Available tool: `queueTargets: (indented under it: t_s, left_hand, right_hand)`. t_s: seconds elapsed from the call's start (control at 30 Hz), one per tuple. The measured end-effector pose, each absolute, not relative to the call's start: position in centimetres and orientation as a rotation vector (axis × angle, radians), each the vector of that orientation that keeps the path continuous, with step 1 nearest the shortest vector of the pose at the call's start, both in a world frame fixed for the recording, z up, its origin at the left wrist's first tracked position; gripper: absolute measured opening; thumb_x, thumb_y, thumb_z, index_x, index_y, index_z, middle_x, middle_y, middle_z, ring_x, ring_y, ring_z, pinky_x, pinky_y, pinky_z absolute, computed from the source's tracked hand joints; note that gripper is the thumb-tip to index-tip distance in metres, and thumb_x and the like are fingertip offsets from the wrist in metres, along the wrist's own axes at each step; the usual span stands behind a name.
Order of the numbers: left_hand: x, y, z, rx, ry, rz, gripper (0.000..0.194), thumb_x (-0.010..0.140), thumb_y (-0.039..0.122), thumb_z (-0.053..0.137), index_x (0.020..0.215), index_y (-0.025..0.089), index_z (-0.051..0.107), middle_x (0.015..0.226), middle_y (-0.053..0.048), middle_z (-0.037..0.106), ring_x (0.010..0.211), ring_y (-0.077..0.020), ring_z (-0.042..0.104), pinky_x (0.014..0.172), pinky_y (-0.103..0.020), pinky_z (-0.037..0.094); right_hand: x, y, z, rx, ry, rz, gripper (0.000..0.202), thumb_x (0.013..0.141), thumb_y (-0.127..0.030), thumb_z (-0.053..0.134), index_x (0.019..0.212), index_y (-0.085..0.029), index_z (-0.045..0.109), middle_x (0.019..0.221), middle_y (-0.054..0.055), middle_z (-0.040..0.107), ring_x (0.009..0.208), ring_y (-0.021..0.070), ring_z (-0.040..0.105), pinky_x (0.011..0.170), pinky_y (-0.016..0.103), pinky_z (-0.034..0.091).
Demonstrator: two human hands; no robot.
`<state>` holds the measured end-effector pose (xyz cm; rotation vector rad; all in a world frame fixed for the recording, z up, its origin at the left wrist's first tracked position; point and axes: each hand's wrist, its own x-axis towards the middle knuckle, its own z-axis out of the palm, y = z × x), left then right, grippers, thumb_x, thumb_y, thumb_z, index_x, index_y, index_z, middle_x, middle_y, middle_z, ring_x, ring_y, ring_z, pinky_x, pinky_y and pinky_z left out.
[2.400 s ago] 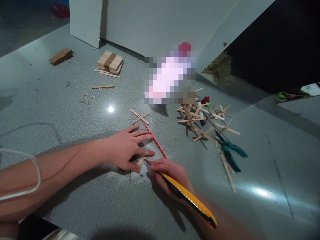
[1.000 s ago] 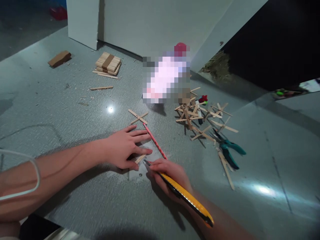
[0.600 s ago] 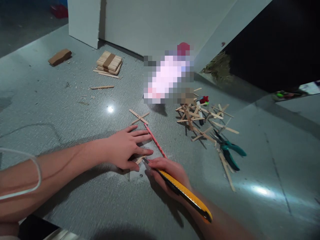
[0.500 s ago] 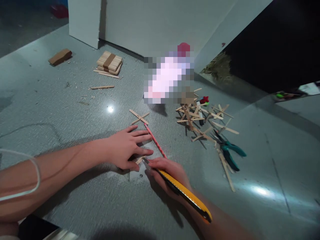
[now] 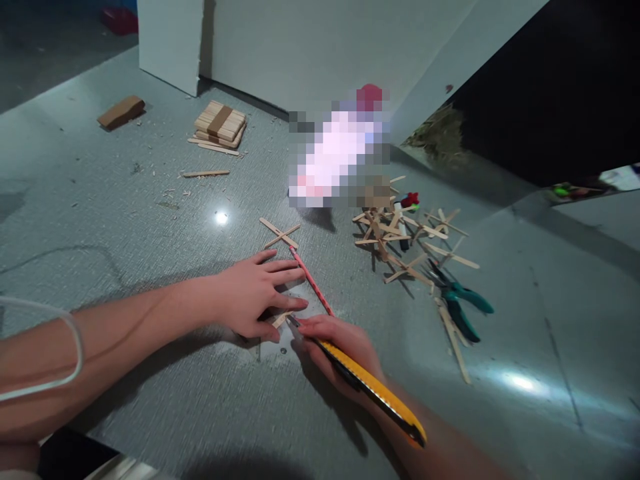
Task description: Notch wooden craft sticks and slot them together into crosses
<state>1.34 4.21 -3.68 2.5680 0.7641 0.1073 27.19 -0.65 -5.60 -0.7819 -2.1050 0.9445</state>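
My left hand (image 5: 260, 293) lies palm down on the grey table, fingers spread. Under its thumb and index finger a short piece of wooden stick (image 5: 281, 320) shows; the rest of it is hidden. My right hand (image 5: 340, 347) is closed around a yellow utility knife (image 5: 375, 390), whose blade tip is at the right end of that stick piece. A red patterned pencil (image 5: 313, 283) lies between the hands, near my left fingertips. Just beyond them two crossed sticks (image 5: 280, 233) rest on the table.
A banded bundle of sticks (image 5: 220, 122) and a brown block (image 5: 121, 112) lie at the back left. Right of centre are a pile of crossed sticks (image 5: 383, 233) and green-handled pliers (image 5: 460, 303). A blurred bright object stands near the white panel (image 5: 300, 53).
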Motion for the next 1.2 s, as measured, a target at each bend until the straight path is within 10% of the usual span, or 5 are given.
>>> queueTargets:
  t_s: [1.2]
  left_hand:
    - [1.28,4.08,-3.97,2.531,0.749,0.210,0.071,0.089,0.055,0.081,0.153,0.032,0.064,0.174,-0.016,0.042,0.163,-0.0441,0.034,0.134,-0.070,0.017]
  right_hand:
    - [27.17,-0.66,-5.28,-0.857,-2.062,1.029,0.015,0.098,-0.016,0.071,0.103,-0.029,0.076,0.096,0.005,0.086,0.076,0.0227,0.083,0.073,0.033,0.072]
